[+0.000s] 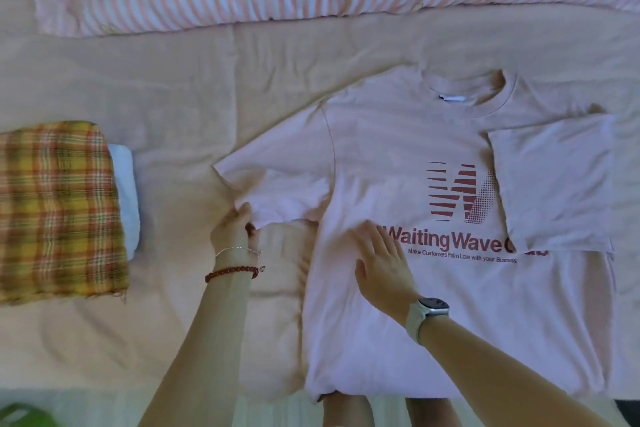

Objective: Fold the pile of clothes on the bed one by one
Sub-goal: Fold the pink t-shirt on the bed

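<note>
Pink T-shirt (pixel 398 156) lies face-up and flat on the bed (pixel 173 80), mid-fold: the sleeve on the right side is already turned in over the chest, the other not yet. Left hand (pixel 232 229) pinches the hem of the spread sleeve; right hand (pixel 381 260) lies flat with fingers straight, pressing the front near the red print. Folded plaid cloth (pixel 59 208) stacked on a white piece (pixel 126 194) to the left looks finished. Soft thin cotton jersey, slightly creased; the plaid is coarse-woven with a frayed edge. More garments at the top edge look unfolded.
</note>
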A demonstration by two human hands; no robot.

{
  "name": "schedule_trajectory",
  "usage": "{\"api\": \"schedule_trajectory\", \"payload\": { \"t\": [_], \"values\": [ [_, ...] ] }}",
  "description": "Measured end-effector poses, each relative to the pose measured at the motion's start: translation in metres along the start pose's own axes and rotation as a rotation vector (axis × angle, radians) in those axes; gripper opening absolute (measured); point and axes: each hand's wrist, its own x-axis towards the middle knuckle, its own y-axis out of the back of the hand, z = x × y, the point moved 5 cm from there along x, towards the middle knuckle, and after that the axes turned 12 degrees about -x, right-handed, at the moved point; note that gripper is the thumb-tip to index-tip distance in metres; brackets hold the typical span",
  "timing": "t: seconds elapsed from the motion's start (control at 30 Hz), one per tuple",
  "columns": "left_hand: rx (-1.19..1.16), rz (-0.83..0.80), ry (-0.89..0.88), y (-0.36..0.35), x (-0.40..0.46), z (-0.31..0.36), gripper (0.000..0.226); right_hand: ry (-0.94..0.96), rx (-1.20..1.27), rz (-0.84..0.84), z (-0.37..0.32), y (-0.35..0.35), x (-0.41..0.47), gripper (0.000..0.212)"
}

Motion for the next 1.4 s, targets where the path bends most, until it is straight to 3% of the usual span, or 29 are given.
{"api": "schedule_trajectory", "payload": {
  "t": [0.07, 0.13, 0.2, 0.27, 0.4, 0.47, 0.53, 0.67, 0.73, 0.83, 0.9, 1.0, 1.07, 1.17, 1.23, 1.4],
  "values": [
    [0.237, -0.064, -0.284, 0.012, 0.008, 0.032, 0.013, 0.028, -0.055, 0.057, -0.006, 0.001, 0.005, 0.052],
    [0.555, -0.137, -0.382, 0.020, 0.017, 0.040, 0.015, 0.042, -0.142, 0.060, -0.010, -0.005, 0.013, 0.051],
    [0.662, -0.168, -0.213, 0.027, 0.026, 0.026, 0.010, 0.012, -0.168, 0.063, -0.014, -0.002, 0.022, 0.042],
    [0.609, -0.171, -0.075, 0.029, 0.033, 0.018, 0.008, -0.034, -0.101, 0.171, -0.020, 0.014, 0.034, 0.032],
    [0.503, -0.231, -0.063, 0.026, 0.034, 0.011, 0.028, 0.103, 0.021, 0.426, -0.057, 0.068, 0.083, 0.036],
    [0.487, -0.271, -0.118, 0.022, 0.028, 0.006, 0.022, 0.250, 0.003, 0.370, -0.085, 0.087, 0.119, 0.037],
    [0.507, -0.219, -0.186, 0.021, 0.028, 0.002, 0.008, 0.358, -0.068, 0.153, -0.114, 0.092, 0.155, 0.040],
    [0.489, -0.130, -0.264, 0.028, 0.028, -0.003, 0.026, 0.509, -0.220, -0.117, -0.172, 0.077, 0.192, 0.052],
    [0.463, -0.121, -0.267, 0.030, 0.024, -0.003, 0.029, 0.492, -0.249, -0.182, -0.185, 0.065, 0.199, 0.052],
    [0.406, -0.116, -0.281, 0.033, 0.021, 0.001, 0.030, 0.400, -0.259, -0.182, -0.188, 0.064, 0.210, 0.030],
    [0.366, -0.107, -0.288, 0.034, 0.018, 0.006, 0.021, 0.369, -0.094, -0.120, -0.188, 0.076, 0.215, 0.023],
    [0.335, -0.077, -0.392, 0.028, 0.010, 0.021, 0.015, 0.247, 0.359, 0.033, -0.181, 0.117, 0.219, 0.017],
    [0.354, -0.015, -0.502, 0.024, 0.001, 0.029, 0.012, 0.176, 0.639, 0.027, -0.174, 0.141, 0.214, 0.012],
    [0.392, 0.032, -0.675, 0.014, -0.019, 0.035, 0.013, 0.150, 0.806, 0.007, -0.151, 0.161, 0.195, 0.015],
    [0.447, -0.035, -0.841, 0.003, -0.033, 0.035, 0.019, 0.109, 0.847, 0.035, -0.123, 0.166, 0.180, 0.020],
    [0.664, -0.435, -1.121, -0.029, -0.070, 0.012, 0.018, -0.140, 1.092, 0.122, -0.023, 0.156, 0.130, 0.029]
  ]
}}
